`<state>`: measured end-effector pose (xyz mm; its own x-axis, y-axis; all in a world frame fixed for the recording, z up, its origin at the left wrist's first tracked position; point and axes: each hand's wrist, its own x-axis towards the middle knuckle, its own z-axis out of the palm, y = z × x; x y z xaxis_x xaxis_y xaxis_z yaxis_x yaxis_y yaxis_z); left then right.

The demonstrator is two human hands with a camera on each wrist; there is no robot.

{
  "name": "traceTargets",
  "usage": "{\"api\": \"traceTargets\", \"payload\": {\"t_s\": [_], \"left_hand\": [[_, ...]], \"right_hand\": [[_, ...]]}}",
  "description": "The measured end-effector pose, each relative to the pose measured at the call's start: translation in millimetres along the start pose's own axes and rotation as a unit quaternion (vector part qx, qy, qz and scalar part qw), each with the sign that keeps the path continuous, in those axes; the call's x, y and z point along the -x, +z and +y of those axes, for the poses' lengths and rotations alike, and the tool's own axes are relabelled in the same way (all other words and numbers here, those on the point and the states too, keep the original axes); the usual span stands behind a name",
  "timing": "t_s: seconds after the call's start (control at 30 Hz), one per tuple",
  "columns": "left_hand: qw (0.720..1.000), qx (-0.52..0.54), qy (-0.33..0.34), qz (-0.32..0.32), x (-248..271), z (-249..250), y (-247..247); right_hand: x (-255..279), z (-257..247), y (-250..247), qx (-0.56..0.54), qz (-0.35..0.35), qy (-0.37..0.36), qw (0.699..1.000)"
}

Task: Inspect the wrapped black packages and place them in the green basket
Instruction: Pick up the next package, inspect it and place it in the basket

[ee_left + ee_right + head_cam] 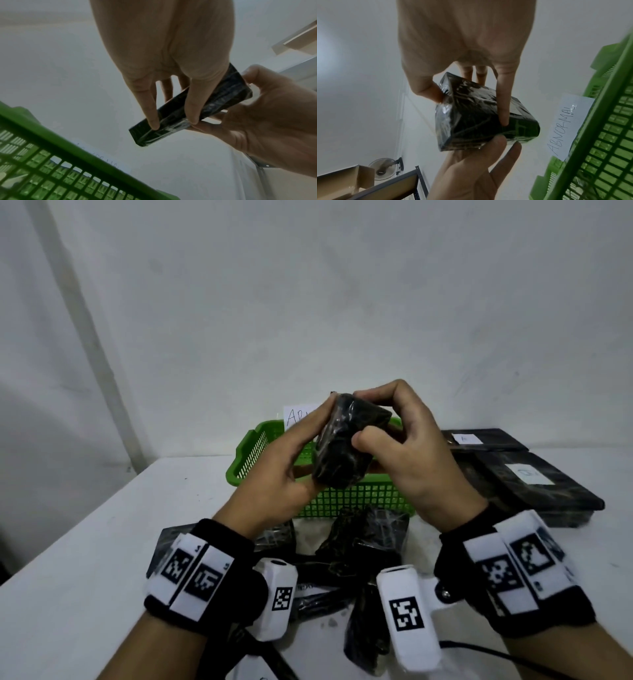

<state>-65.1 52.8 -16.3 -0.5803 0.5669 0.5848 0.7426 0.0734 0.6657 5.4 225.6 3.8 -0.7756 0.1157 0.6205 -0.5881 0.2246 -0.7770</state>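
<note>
Both hands hold one black package (pixel 344 440) wrapped in clear film, lifted above the green basket (pixel 359 498). My left hand (pixel 294 453) cups its left side, fingers and thumb pressed along its edges. My right hand (pixel 394 433) pinches it from the right, thumb on the near face and curled fingers over the top. The left wrist view shows the package (pixel 193 108) edge-on, with my left hand's fingertips (pixel 154 124) on it. In the right wrist view the package (pixel 479 116) sits between my right hand's thumb and fingers (pixel 504 108). Several more wrapped black packages (pixel 363 542) lie on the table below my wrists.
A white table (pixel 85 542) stands against a white wall. Flat black boxes with white labels (pixel 534 477) lie right of the basket. A paper sign reading ABNORMAL (pixel 568 127) stands behind the basket (pixel 599 135). A black cable (pixel 513 655) runs at bottom right.
</note>
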Motion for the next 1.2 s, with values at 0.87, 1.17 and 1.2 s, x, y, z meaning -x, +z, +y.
{"api": "traceTargets", "payload": {"t_s": [0.87,1.17,1.2], "left_hand": [[0.981,0.14,-0.12,-0.058,2,27,8],[0.996,-0.007,-0.041,-0.072,-1,20,1],[0.997,-0.05,-0.011,-0.058,-1,19,0]], "right_hand": [[-7,17,-18,-0.085,0.031,0.15,0.984],[-1,-6,-24,-0.221,-0.108,0.101,0.964],[-1,-7,-23,-0.224,-0.117,0.092,0.963]]}}
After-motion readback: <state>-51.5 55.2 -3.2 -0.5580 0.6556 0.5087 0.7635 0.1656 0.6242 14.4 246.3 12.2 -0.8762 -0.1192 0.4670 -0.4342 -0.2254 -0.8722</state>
